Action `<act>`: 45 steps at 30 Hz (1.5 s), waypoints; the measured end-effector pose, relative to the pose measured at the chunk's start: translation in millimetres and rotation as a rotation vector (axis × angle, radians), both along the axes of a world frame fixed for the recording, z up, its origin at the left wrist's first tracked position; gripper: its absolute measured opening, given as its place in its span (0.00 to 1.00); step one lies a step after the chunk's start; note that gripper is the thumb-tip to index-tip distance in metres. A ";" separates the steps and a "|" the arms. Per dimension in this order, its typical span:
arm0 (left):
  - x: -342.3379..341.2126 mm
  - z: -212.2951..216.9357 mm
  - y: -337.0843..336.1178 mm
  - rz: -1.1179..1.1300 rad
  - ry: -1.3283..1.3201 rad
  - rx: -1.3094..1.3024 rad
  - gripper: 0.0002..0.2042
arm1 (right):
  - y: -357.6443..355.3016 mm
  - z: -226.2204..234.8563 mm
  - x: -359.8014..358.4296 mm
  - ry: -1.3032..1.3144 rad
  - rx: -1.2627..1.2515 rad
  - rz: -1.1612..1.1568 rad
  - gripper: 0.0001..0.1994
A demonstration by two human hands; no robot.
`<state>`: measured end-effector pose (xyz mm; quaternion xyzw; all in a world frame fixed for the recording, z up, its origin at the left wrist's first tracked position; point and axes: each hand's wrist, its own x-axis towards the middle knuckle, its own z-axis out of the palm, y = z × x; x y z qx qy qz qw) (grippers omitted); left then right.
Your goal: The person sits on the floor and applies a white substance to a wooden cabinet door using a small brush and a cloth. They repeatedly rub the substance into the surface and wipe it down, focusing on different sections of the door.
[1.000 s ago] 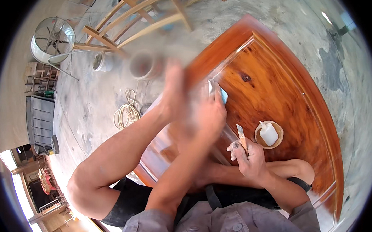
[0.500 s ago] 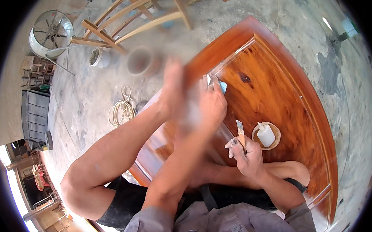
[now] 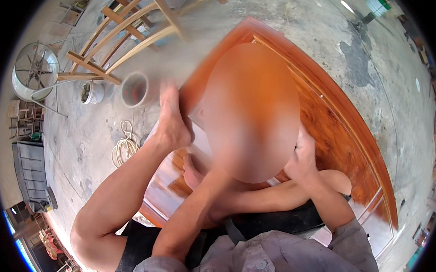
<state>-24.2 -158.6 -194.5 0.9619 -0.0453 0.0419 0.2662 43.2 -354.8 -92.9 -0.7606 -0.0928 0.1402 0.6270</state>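
Note:
A polished reddish-brown wooden panel [image 3: 332,126] with a raised frame lies under my crossed legs. A smooth blurred oval [image 3: 253,100] covers the middle of it. My left forearm [image 3: 196,205] reaches up into that blur, so my left hand and anything in it are hidden. At the blur's right edge, my right hand [image 3: 304,156] shows in part, its fingers bent and closed over the panel. What they grip is hidden. The bowl with the white bottle cannot be made out now.
My bare foot [image 3: 171,121] rests by the panel's left edge. Beyond are a grey bucket [image 3: 137,91], a smaller white bucket [image 3: 92,93], a coiled cord [image 3: 125,147], a wooden chair frame [image 3: 125,26] and a large fan [image 3: 35,71] on the concrete floor [image 3: 320,34].
The view has shifted, and the panel sits further left. Earlier my left hand held something pale blue and my right a putty knife; the blur now covers both places. My right hand has turned inward.

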 end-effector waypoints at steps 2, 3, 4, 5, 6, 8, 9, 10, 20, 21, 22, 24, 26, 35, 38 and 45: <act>1.8 -8.9 7.6 0.056 -0.005 0.003 0.29 | -40.2 -9.5 31.0 -0.158 -0.355 -0.071 0.10; 10.1 -2.1 1.8 0.103 -0.082 -0.023 0.32 | -69.9 -18.8 34.9 -0.234 -0.471 -0.053 0.10; 7.6 2.9 16.4 0.121 -0.126 0.064 0.33 | -81.5 -39.1 35.6 -0.314 -0.534 -0.002 0.10; 12.1 -12.4 10.4 0.124 -0.163 0.066 0.34 | -102.5 -53.9 31.7 -0.397 -0.684 0.039 0.10; 16.5 -29.7 11.6 0.171 -0.121 0.054 0.35 | -113.1 -54.1 21.8 -0.326 -0.700 0.015 0.10; 19.9 -43.1 21.1 0.215 -0.161 0.055 0.35 | -106.6 -54.1 5.7 -0.214 -0.668 0.003 0.11; 22.2 -45.2 22.8 0.227 -0.157 0.104 0.36 | -101.5 -56.8 -3.7 -0.183 -0.633 0.032 0.10; 25.0 -47.9 22.6 0.223 -0.149 0.118 0.36 | -96.0 -56.6 -9.2 -0.088 -0.653 0.063 0.10; 33.1 -43.1 22.6 0.217 -0.153 0.090 0.35 | -45.5 -54.8 29.9 -0.216 -0.768 0.158 0.25; 33.2 -44.7 23.2 0.217 -0.166 0.092 0.35 | -38.4 -63.6 37.4 -0.244 -0.845 0.219 0.25; 32.8 -46.6 22.9 0.217 -0.176 0.091 0.36 | -32.9 -69.1 41.9 -0.267 -0.925 0.280 0.26; 32.2 -47.0 23.5 0.217 -0.175 0.095 0.36 | -21.2 -76.0 45.7 -0.333 -0.941 0.279 0.26; 31.5 -44.4 23.5 0.219 -0.156 0.106 0.37 | -10.8 -84.0 49.7 -0.379 -0.940 0.275 0.25; 31.9 -40.3 22.5 0.239 -0.158 0.119 0.37 | 0.0 -87.5 57.1 -0.408 -0.992 0.293 0.22; 33.3 -40.1 20.7 0.223 -0.166 0.103 0.38 | 4.8 -88.9 65.0 -0.430 -0.990 0.268 0.22; 33.1 -32.8 19.3 0.227 -0.095 0.115 0.40 | -0.7 -91.8 57.8 -0.408 -0.991 0.271 0.23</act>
